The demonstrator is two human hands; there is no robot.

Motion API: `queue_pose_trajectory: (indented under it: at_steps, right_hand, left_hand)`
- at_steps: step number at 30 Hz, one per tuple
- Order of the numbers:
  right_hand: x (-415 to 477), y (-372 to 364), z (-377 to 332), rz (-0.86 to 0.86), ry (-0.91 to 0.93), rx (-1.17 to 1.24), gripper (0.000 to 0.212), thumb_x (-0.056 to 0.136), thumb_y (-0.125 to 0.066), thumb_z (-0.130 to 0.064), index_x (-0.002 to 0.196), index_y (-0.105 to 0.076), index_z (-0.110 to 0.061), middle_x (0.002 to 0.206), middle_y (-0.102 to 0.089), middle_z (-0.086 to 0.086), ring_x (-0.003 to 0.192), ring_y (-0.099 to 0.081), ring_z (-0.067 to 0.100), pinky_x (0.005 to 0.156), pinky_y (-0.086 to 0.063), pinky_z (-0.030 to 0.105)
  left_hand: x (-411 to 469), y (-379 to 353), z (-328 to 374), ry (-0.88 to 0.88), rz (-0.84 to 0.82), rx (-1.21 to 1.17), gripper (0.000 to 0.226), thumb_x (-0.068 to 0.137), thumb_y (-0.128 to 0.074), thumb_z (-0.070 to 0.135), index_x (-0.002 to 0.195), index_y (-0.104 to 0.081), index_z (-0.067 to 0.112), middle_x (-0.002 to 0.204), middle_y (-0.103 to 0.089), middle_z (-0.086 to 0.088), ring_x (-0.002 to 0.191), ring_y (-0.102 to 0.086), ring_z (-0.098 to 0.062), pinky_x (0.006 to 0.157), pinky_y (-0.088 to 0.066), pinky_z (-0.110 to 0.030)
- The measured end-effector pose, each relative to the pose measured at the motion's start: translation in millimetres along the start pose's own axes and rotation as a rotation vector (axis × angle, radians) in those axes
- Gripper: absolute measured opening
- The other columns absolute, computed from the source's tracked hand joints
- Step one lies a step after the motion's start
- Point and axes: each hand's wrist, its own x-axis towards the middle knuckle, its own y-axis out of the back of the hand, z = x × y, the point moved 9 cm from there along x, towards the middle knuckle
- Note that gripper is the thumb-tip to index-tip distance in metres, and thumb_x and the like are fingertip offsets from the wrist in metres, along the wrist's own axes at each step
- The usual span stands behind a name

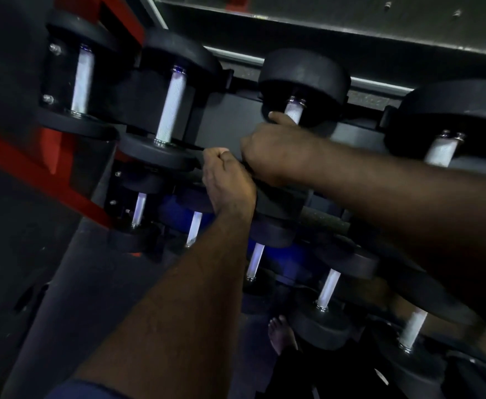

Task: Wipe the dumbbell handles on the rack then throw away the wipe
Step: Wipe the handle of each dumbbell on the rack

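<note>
Setting: a dim, tilted view looking down on a two-tier dumbbell rack (pixel 34 165) of black steel with red frame beams. It runs from the upper left of the frame to the lower right.
Upper tier: four black rubber round-headed dumbbells lie side by side, each with a silver knurled metal handle between its heads. The leftmost dumbbell (pixel 82 79) sits at upper left and the rightmost dumbbell (pixel 440 151) near the right edge.
Handle in the grip: the third dumbbell's handle (pixel 293 112) is at upper centre. Only its far end shows, pale against the black head behind it.
Right hand (pixel 273 151): it reaches in from the right edge and is closed around the near part of that handle. The thumb lies along the handle's left side, and the fingers are hidden behind the hand.
Wipe: hidden; it cannot be made out in either hand.
Left hand (pixel 227 182): at the centre of the frame, with its forearm rising from the lower left. The fingers are curled into a fist close beside the right hand, over the near head of the same dumbbell. Whether it holds anything cannot be told.
Lower tier: five lower-tier dumbbells (pixel 326 289) with pale handles step from centre left to lower right, beneath both arms.
Surroundings: a blue sleeve (pixel 86 390) shows at the bottom left edge. A bare foot (pixel 282 335) stands on the dark floor at lower centre. A grey wall panel (pixel 351 12) runs along the top.
</note>
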Motion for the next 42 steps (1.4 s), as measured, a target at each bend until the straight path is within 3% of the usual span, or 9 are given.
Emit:
queue_pose_trajectory:
  at_steps: [7,12,15,19,22,26,31,36,42]
  right_hand:
    - [10,-5,-2,-0.098,-0.079,0.068,0.031,0.100,-0.047,-0.022,0.127,-0.060,-0.016,0.136,-0.059,0.004,0.132,-0.051,0.025,0.120,-0.021,0.055]
    - [-14,2,6,0.056,-0.095,0.097,0.026,0.104,-0.040,-0.024,0.122,-0.058,-0.017,0.105,-0.053,-0.001,0.130,-0.049,0.022,0.123,-0.009,0.054]
    - [-2,-12,7,0.002,-0.111,0.086,0.025,0.101,-0.045,-0.023,0.122,-0.060,-0.021,0.110,-0.059,-0.002,0.129,-0.051,0.021,0.123,-0.005,0.056]
    - [10,-10,6,0.018,-0.068,0.113,0.025,0.099,-0.049,-0.014,0.120,-0.062,-0.014,0.126,-0.064,0.008,0.128,-0.053,0.027,0.121,-0.020,0.051]
    - [-8,-2,4,0.160,-0.025,0.042,0.028,0.094,-0.053,-0.016,0.118,-0.067,-0.022,0.119,-0.067,0.002,0.118,-0.059,0.029,0.111,-0.032,0.044]
    - [-47,-18,31,0.363,-0.182,0.467,0.028,0.082,-0.063,-0.015,0.100,-0.075,-0.033,0.092,-0.071,0.004,0.092,-0.067,0.029,0.077,-0.048,0.030]
    - [-76,-62,57,0.524,-0.606,1.034,0.019,0.078,-0.077,-0.014,0.082,-0.076,-0.033,0.077,-0.073,-0.013,0.075,-0.068,0.001,0.074,-0.052,0.017]
    - [-81,-100,75,0.489,-0.968,1.178,0.010,0.078,-0.078,-0.021,0.087,-0.075,-0.022,0.080,-0.070,-0.010,0.082,-0.067,0.009,0.072,-0.048,0.018]
    - [-49,-119,53,0.221,-0.685,1.503,0.019,0.081,-0.069,-0.004,0.096,-0.077,-0.014,0.098,-0.078,0.009,0.092,-0.073,0.022,0.091,-0.059,0.046]
  left_hand:
    - [1,0,0,-0.038,0.006,0.025,0.016,0.101,-0.042,0.017,0.098,-0.058,0.017,0.112,-0.066,-0.011,0.108,-0.057,-0.032,0.098,-0.043,-0.042]
    - [-2,-2,2,-0.072,-0.016,0.040,0.018,0.098,-0.041,0.024,0.098,-0.058,0.017,0.112,-0.066,-0.013,0.106,-0.057,-0.033,0.096,-0.044,-0.043]
    - [3,-3,-1,-0.080,-0.013,0.050,0.014,0.102,-0.041,0.020,0.099,-0.055,0.018,0.114,-0.066,-0.012,0.108,-0.058,-0.033,0.095,-0.045,-0.043]
    - [4,-5,-3,-0.067,0.005,0.072,0.014,0.101,-0.037,0.019,0.107,-0.050,0.018,0.117,-0.065,-0.013,0.106,-0.059,-0.035,0.094,-0.047,-0.045]
    - [7,-7,-3,-0.091,-0.007,0.086,0.015,0.100,-0.038,0.020,0.108,-0.050,0.017,0.115,-0.065,-0.014,0.107,-0.059,-0.035,0.091,-0.046,-0.043]
    - [5,-7,-2,-0.093,-0.022,0.081,0.011,0.103,-0.039,0.017,0.106,-0.050,0.018,0.117,-0.064,-0.011,0.103,-0.053,-0.028,0.080,-0.031,-0.029]
    - [5,-5,0,-0.116,-0.010,0.080,0.010,0.102,-0.042,0.014,0.103,-0.050,0.019,0.116,-0.065,-0.013,0.102,-0.055,-0.029,0.081,-0.032,-0.026]
    - [8,-7,-1,-0.132,-0.006,0.098,0.012,0.102,-0.041,0.011,0.102,-0.049,0.020,0.112,-0.067,-0.013,0.100,-0.056,-0.029,0.079,-0.030,-0.025]
    - [7,-6,1,-0.118,-0.014,0.088,0.016,0.102,-0.042,0.013,0.108,-0.056,0.014,0.112,-0.067,-0.010,0.102,-0.058,-0.028,0.080,-0.033,-0.027]
